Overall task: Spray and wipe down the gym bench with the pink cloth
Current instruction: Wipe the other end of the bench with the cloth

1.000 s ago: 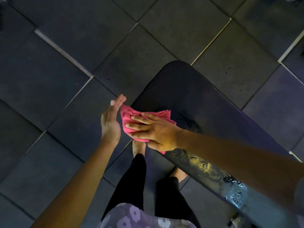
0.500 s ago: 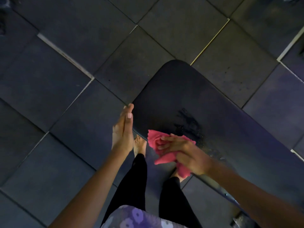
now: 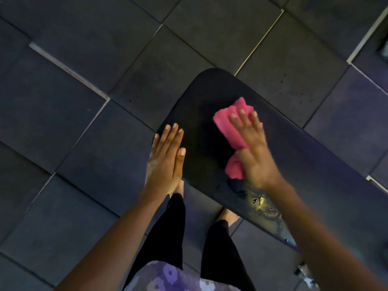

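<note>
Right hand, pressed flat on cloth, has swept from near edge inward; left hand open, empty; wet patch behind it remains on worktop.

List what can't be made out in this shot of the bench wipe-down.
Head view only:
- Bench: its near end runs off the lower right edge; its frame is hidden beneath the pad.
- Pink cloth: partly covered by the right hand, which is motion-blurred.
- Spray bottle: not in view.
- Left hand: touching the pad edge or hovering, unclear.
- Object at the lower right edge: cut off, unidentifiable.
</note>
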Motion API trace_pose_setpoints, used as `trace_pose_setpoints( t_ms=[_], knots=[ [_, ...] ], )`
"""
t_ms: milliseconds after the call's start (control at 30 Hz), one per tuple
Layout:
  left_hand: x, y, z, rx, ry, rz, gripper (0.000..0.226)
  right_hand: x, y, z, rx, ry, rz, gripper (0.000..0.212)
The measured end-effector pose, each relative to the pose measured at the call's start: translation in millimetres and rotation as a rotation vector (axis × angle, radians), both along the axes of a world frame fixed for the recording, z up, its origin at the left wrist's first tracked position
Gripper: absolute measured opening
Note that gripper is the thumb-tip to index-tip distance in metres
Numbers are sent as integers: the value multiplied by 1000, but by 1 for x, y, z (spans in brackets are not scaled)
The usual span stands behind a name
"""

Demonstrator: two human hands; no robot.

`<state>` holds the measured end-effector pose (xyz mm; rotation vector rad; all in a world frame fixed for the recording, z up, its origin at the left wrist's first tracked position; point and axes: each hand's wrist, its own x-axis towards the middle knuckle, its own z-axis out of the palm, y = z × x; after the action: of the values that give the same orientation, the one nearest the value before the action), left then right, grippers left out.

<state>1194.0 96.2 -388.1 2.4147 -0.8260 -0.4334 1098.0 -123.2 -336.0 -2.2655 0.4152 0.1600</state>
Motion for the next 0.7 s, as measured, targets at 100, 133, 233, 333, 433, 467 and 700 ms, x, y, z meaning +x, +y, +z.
trace_pose_setpoints(
  t_ms=[100,133,233,333,433,467,700],
  knots=[
    [1,0,-7,23,-24,-6,57,-7,32,-38,-354,161,209,73],
    [1,1,-9,23,-23,1,56,-8,39,-46,-439,186,228,75],
    [3,3,-14,-5,-2,26,54,0,40,-51,-511,236,169,75],
    [3,4,-18,-4,-36,5,52,7,41,-53,-589,242,148,75],
    [1,2,-23,19,-76,-5,52,10,44,-56,-612,257,110,69],
    [1,2,-24,24,-84,-2,52,10,45,-58,-611,253,99,68],
    [1,3,-36,22,-172,1,51,9,45,-61,-592,198,59,68]
  ],
)
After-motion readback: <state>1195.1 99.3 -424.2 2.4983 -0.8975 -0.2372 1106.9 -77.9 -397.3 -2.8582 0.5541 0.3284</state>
